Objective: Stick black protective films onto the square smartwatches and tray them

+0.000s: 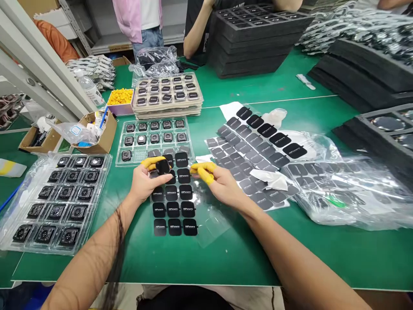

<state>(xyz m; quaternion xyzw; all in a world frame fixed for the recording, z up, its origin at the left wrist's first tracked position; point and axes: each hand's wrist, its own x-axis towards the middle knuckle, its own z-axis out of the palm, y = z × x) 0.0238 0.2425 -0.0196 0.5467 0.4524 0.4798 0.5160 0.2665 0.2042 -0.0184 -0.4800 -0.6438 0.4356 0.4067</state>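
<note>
My left hand [145, 176], with yellow finger cots, is closed on a black square smartwatch body [163, 167], its glossy face turned up. Below it lies a sheet of black square screen films [173, 209] printed with white lettering. At the right edge of this sheet my right hand [214, 176] has its yellow-tipped fingers pinched together; what is between them is too small to make out. Just beyond the hands sits a clear plastic tray [121, 150] of smartwatch bodies, partly covered by the film sheet's top end.
On the left is a fuller watch tray [106, 172], behind it a cardboard box [109, 133] and a box of yellow finger cots [121, 98]. More film sheets [245, 150] and plastic bags [322, 193] lie right. Black foam trays [251, 47] are stacked behind; people stand across the table.
</note>
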